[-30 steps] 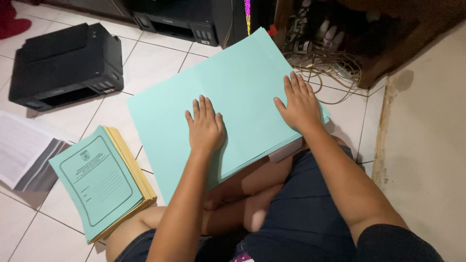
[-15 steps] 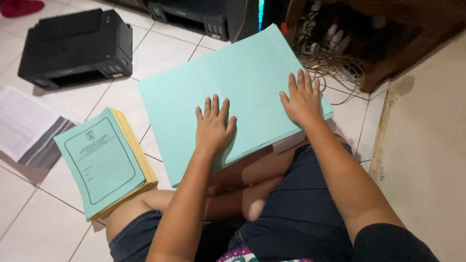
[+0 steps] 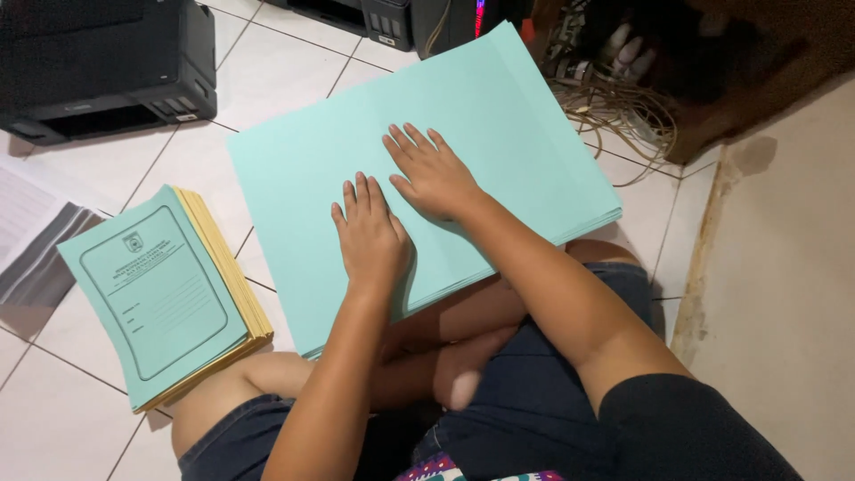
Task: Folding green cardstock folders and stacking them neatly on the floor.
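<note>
A large stack of plain light-green paper sheets (image 3: 499, 116) rests across my crossed legs. My left hand (image 3: 370, 236) lies flat on the top sheet near its lower middle, fingers spread. Just right of it and a little farther up, my right hand (image 3: 432, 174) also presses flat on the sheet, fingers apart. Neither hand grips anything. To my left, a pile of green-covered booklets with yellow pages (image 3: 160, 289) leans on my knee and the floor.
A black printer (image 3: 98, 62) sits on the white tiled floor at the upper left, another dark device (image 3: 356, 13) at the top. Printed papers (image 3: 27, 232) lie at the far left. Tangled cables (image 3: 614, 98) are at the upper right beside a beige wall (image 3: 784, 267).
My right hand has slid left from the sheet's right edge toward the middle, close beside my left hand. The view has shifted, showing the stack more centred.
</note>
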